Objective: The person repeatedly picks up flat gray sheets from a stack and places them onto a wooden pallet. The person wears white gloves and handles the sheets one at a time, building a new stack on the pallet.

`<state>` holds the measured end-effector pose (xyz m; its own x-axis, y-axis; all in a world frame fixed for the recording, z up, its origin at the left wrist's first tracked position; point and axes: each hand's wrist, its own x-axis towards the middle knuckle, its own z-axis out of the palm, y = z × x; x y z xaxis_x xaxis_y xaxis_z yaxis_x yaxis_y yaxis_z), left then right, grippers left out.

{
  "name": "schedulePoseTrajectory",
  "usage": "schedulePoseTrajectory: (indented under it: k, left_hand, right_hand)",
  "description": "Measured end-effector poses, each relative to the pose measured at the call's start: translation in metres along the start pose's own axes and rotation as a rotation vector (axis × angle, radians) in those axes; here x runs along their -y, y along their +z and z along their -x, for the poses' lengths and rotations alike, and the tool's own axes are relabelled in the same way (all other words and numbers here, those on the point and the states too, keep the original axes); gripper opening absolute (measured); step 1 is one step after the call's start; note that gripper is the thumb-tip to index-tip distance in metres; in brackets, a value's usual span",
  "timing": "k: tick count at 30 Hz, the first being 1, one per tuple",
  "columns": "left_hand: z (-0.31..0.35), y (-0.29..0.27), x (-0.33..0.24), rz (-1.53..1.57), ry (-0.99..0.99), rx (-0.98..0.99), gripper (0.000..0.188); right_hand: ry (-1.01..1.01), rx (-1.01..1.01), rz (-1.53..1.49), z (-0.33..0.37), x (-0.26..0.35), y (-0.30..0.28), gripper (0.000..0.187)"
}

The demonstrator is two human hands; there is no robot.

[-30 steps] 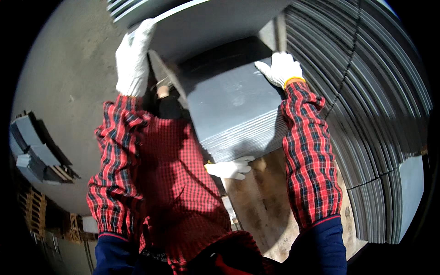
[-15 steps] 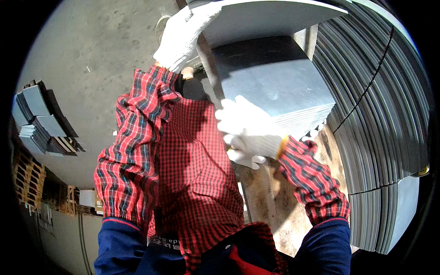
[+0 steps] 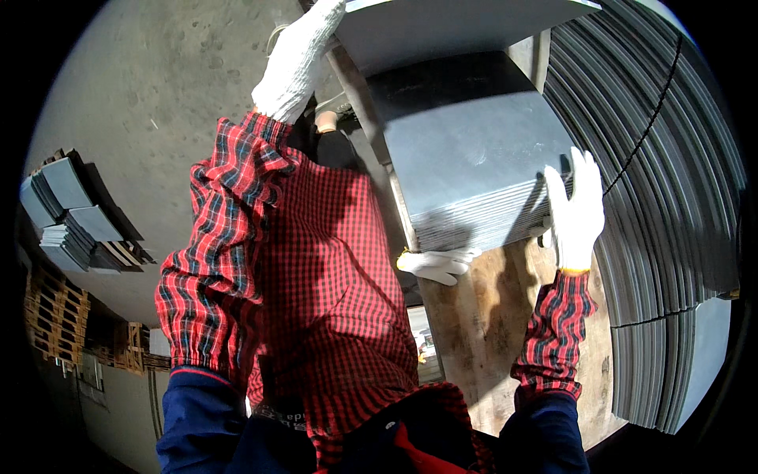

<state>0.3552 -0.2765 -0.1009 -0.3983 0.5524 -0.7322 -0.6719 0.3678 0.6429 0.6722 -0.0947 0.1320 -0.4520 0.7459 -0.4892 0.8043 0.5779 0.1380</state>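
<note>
Left hand (image 3: 298, 59), white knit glove, raised at 11 o'clock; fingers grasping the near edge of a grey flat sheet (image 3: 450, 28) lifted at 12 o'clock; sheet tilted above the stack. Right hand (image 3: 575, 209), gloved, at 3 o'clock; fingers released and extended, flat against the right corner of the stack of grey sheets (image 3: 474, 170), touching its edge. Stack sits at centre-right on a wooden pallet (image 3: 489, 332). A third gloved hand (image 3: 438, 263) shows under the stack's lower left corner; cannot tell whose. Long rows of upright grey sheets (image 3: 671, 197) at 3 o'clock; smaller sheet piles (image 3: 71, 217) on concrete floor (image 3: 142, 95) at 9 o'clock.
</note>
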Motion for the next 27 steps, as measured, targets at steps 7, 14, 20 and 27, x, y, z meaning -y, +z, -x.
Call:
schedulePoseTrajectory:
  k: [7,14,20,27]
  left_hand:
    - [0.001,0.017,-0.006,-0.093,0.020,-0.055,0.054]
    - [0.006,0.022,-0.022,-0.183,0.085,0.042,0.050]
    - [0.010,0.039,-0.032,-0.195,-0.042,-0.042,0.054]
    - [0.003,0.036,-0.030,-0.059,-0.065,-0.074,0.054]
  right_hand:
    - [0.234,0.085,0.007,-0.015,-0.015,0.022,0.060]
    - [0.251,0.031,-0.092,-0.025,-0.012,0.024,0.047]
    - [0.351,0.014,-0.067,-0.002,0.024,0.027,0.052]
    - [0.470,-0.042,-0.142,0.020,0.056,0.013,0.050]
